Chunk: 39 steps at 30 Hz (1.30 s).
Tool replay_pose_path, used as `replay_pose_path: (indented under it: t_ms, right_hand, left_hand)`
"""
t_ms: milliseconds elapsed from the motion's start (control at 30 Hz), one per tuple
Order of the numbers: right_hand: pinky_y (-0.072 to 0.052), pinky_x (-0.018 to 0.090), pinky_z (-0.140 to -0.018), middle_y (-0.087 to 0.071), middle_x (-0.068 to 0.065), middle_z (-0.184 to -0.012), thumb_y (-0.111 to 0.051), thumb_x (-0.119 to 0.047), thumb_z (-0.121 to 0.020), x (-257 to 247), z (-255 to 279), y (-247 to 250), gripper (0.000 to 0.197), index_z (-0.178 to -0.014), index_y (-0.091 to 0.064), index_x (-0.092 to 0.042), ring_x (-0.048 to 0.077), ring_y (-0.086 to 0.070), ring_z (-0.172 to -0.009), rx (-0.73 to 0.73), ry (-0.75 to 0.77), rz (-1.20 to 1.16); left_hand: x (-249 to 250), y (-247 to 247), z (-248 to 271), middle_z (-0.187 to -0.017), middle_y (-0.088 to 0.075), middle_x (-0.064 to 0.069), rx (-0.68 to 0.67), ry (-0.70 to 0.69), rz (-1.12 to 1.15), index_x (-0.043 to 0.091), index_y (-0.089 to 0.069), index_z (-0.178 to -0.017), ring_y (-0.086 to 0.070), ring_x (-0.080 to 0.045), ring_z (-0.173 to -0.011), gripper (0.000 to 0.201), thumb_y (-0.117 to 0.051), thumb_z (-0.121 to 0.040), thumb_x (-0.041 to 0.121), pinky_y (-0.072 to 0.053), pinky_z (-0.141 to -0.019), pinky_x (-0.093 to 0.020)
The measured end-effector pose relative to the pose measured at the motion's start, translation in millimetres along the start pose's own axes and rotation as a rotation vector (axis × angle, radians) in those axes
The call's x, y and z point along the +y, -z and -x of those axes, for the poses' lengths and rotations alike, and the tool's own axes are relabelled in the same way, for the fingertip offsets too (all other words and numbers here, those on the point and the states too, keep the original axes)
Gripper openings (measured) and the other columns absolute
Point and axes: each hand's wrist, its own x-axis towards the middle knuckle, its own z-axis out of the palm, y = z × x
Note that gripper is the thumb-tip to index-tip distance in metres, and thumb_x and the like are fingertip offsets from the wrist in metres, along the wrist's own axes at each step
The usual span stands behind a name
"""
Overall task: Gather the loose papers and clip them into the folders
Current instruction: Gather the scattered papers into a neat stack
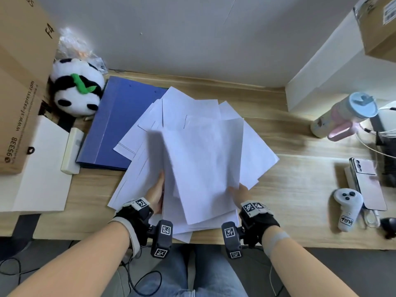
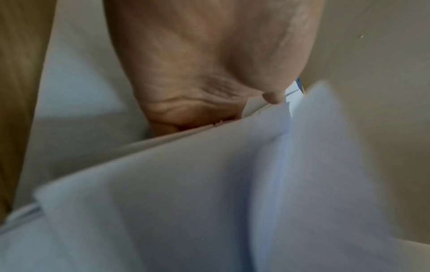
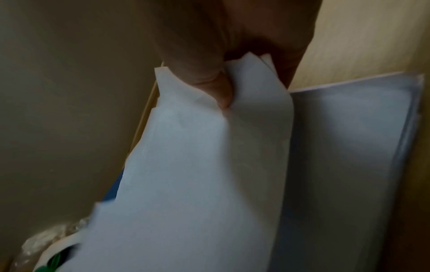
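At a wooden desk (image 1: 300,189) against a pale wall, your two hands lift a sheaf of white papers (image 1: 203,163) off a fanned, uneven pile of loose sheets (image 1: 257,151) that covers the middle of the desktop. Your right hand (image 1: 241,192) pinches the near right corner of the raised sheaf, and in the right wrist view the thumb (image 3: 218,86) presses a crease into the paper against the fingers behind it. Your left hand (image 1: 156,194) sits at the near left edge of the sheaf with the thumb along the edge; in the left wrist view the palm (image 2: 197,73) faces the blurred sheets and the fingers disappear behind them, so you cannot tell how firmly they close. The raised pages are blurred at their upper left. A blue folder (image 1: 115,123) lies shut and flat at the back left of the desk, its right side covered by the spread sheets. A panda plush (image 1: 77,91) with a green leaf lies just behind the folder's left corner, beside a brown cardboard box (image 1: 19,82). On the right of the desk stand a pastel tumbler (image 1: 342,116), a phone (image 1: 368,185) lying face down and a white game controller (image 1: 347,206) beside it.
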Motion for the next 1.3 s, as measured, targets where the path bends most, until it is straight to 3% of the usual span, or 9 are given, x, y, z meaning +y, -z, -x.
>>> replay_pose_path:
  t_ms: [167,300,500,600,767,867,967,1167,1300]
  right_hand:
    - [-0.039,0.034,-0.094,-0.062,0.019,-0.113,-0.036,-0.032,-0.099,2,2,0,0.044,-0.112,-0.059,0.003,0.030,-0.055,-0.108,0.022,0.115,-0.036]
    - [-0.025,0.026,-0.066,-0.039,0.002,-0.063,-0.032,-0.013,-0.098,2,-3,11,0.037,-0.062,-0.037,-0.015,0.020,-0.039,-0.077,0.238,0.233,-0.085]
    - [-0.047,0.039,-0.078,-0.057,0.006,-0.077,-0.045,-0.028,-0.095,0,-17,24,0.021,-0.088,-0.060,-0.014,0.025,-0.053,-0.078,0.152,0.213,-0.178]
    - [-0.043,0.030,-0.066,-0.056,0.004,-0.069,-0.047,-0.024,-0.092,-7,-18,27,0.023,-0.074,-0.059,-0.016,0.025,-0.051,-0.071,0.067,0.191,-0.002]
    - [-0.036,0.030,-0.072,-0.066,0.024,-0.102,-0.041,-0.004,-0.090,-20,-23,58,0.024,-0.095,-0.065,0.001,0.037,-0.059,-0.100,0.528,0.210,-0.083]
    - [-0.042,0.029,-0.087,-0.058,0.011,-0.082,-0.039,-0.005,-0.093,-28,-35,96,0.024,-0.080,-0.059,-0.006,0.022,-0.050,-0.088,0.721,0.241,-0.293]
    - [-0.034,0.021,-0.072,-0.049,0.010,-0.080,-0.038,-0.005,-0.094,-38,-38,121,0.023,-0.086,-0.060,0.000,0.008,-0.047,-0.077,0.768,0.327,-0.458]
    - [-0.031,0.023,-0.059,-0.051,-0.008,-0.056,-0.048,-0.002,-0.091,-41,-38,92,0.016,-0.082,-0.061,-0.005,0.003,-0.041,-0.056,0.434,0.475,-0.258]
    - [-0.032,0.018,-0.054,-0.046,0.005,-0.065,-0.045,-0.004,-0.093,-34,-19,50,0.024,-0.071,-0.048,-0.013,0.015,-0.040,-0.059,0.180,0.482,0.104]
  left_hand:
    - [1,-3,-1,-0.130,-0.059,-0.009,-0.039,-0.026,0.007,0.013,-0.050,-0.133,-0.056,-0.029,-0.122,0.066,-0.044,-0.088,0.060,-0.043,-0.104,-0.042]
    - [-4,-2,-9,-0.124,-0.059,-0.021,0.122,-0.092,-0.242,-0.005,-0.051,-0.129,-0.058,-0.038,-0.114,0.042,-0.045,-0.098,0.023,-0.044,-0.103,-0.046]
    - [-4,0,-15,-0.116,-0.059,-0.022,0.103,-0.102,-0.375,-0.007,-0.048,-0.129,-0.057,-0.032,-0.104,0.037,-0.042,-0.099,0.014,-0.044,-0.099,-0.046]
    - [-3,2,-15,-0.117,-0.059,-0.020,0.069,-0.126,-0.462,-0.010,-0.049,-0.128,-0.057,-0.031,-0.108,0.035,-0.043,-0.098,0.007,-0.043,-0.101,-0.044]
    - [5,1,-8,-0.132,-0.057,-0.017,0.112,-0.191,-0.661,-0.001,-0.051,-0.130,-0.054,-0.034,-0.121,0.035,-0.042,-0.098,0.010,-0.041,-0.102,-0.035]
    - [6,3,-10,-0.130,-0.057,-0.022,0.086,-0.165,-0.680,-0.002,-0.051,-0.130,-0.055,-0.038,-0.118,0.035,-0.044,-0.096,0.007,-0.041,-0.103,-0.042]
    - [7,8,-14,-0.121,-0.062,-0.021,0.051,-0.156,-0.704,-0.008,-0.055,-0.124,-0.059,-0.029,-0.105,0.035,-0.054,-0.090,0.002,-0.045,-0.102,-0.044]
    - [5,11,-11,-0.129,-0.058,-0.023,0.033,-0.188,-0.683,-0.009,-0.053,-0.124,-0.059,-0.032,-0.115,0.042,-0.062,-0.084,-0.004,-0.048,-0.098,-0.039]
    - [4,6,-6,-0.120,-0.061,-0.025,0.053,-0.194,-0.408,-0.004,-0.056,-0.117,-0.057,-0.025,-0.097,0.030,-0.049,-0.097,0.016,-0.054,-0.076,-0.034]
